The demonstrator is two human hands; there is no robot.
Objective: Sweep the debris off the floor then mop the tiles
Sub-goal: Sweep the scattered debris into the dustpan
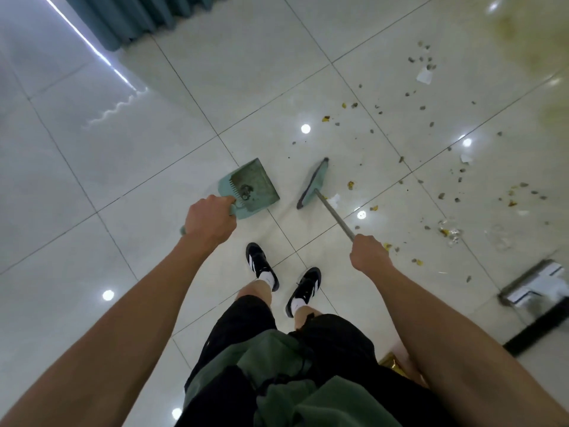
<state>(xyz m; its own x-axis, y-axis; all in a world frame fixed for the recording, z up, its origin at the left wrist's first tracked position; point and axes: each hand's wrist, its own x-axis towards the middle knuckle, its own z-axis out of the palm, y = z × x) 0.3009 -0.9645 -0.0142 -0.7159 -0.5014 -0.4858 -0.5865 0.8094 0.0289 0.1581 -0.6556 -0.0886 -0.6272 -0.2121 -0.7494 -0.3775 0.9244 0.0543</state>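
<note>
My left hand [209, 218] grips the handle of a teal dustpan [255, 188], whose mouth faces right and which holds a small dark clump. My right hand [368, 252] grips the grey handle of a teal broom [312, 183]; its head stands just right of the dustpan. Debris [425, 124] lies scattered over the glossy white tiles to the right: small grey and yellow bits, paper scraps [425, 75] and clear wrapper pieces [451, 234].
My two black shoes [283, 278] stand just behind the tools. A teal curtain [135, 16] hangs at the top left. A flat mop head [535, 285] lies at the right edge. A yellowish stain [523, 41] spreads at the top right.
</note>
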